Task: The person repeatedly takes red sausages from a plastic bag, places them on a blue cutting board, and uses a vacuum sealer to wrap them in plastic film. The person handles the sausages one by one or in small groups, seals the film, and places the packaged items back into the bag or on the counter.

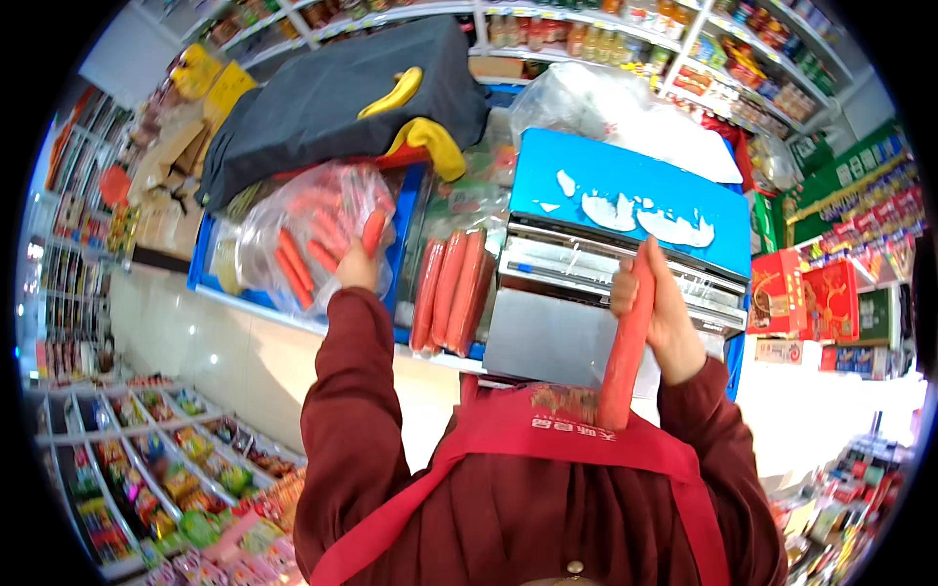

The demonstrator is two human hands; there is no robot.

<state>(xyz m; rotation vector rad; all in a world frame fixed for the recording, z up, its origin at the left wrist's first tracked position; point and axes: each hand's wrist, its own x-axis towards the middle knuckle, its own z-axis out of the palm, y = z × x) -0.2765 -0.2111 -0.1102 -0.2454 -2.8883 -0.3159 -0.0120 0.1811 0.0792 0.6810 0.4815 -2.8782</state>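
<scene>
At ten o'clock the left hand (358, 262), arm stretched forward, has its fingers closed on a small sausage (372, 231) at a clear bag of sausages (303, 239), three long sausages (451, 290) lie at centre, and at three o'clock the raised right hand (662, 314) grips a long red sausage (626, 344) upright before the scale (606, 283).

A clear plastic bag (308, 234) full of small red sausages sits at the left, gripped by the left hand (358, 266). Behind the blue-topped machine lies a big crumpled clear bag (586, 98). Red boxes (811, 298) stack up on the right, beside a green sign (845, 181). Bright snack packets (186, 479) fill the lower-left racks, bottles (586, 39) line the top shelf
</scene>
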